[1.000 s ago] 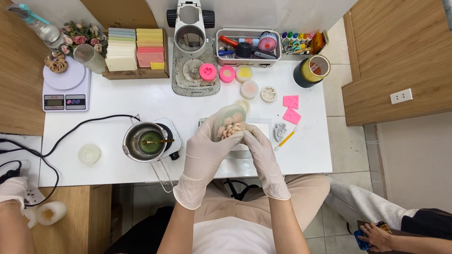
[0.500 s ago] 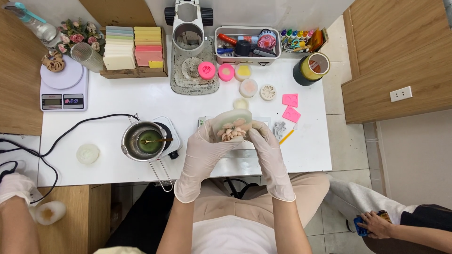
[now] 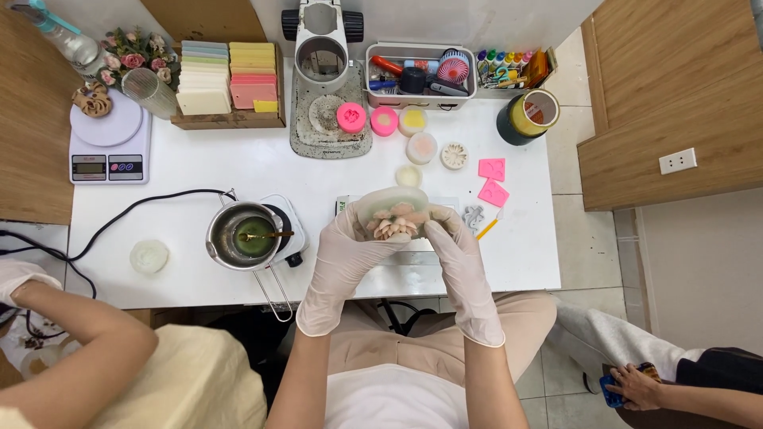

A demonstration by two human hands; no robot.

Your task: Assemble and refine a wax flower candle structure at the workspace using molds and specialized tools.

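head view: both gloved hands on a round mould

left hand (image 3: 346, 258) and right hand (image 3: 455, 253) clasp a translucent round mould (image 3: 393, 214) with a pale pink flower shape inside, held just above the white tabletop (image 3: 191, 171). to the left, a metal melting pot (image 3: 242, 236) sits on a small hotplate (image 3: 284, 230).

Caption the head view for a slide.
Gloved left hand and right hand hold a translucent mould with a pale pink flower piece over a white table.
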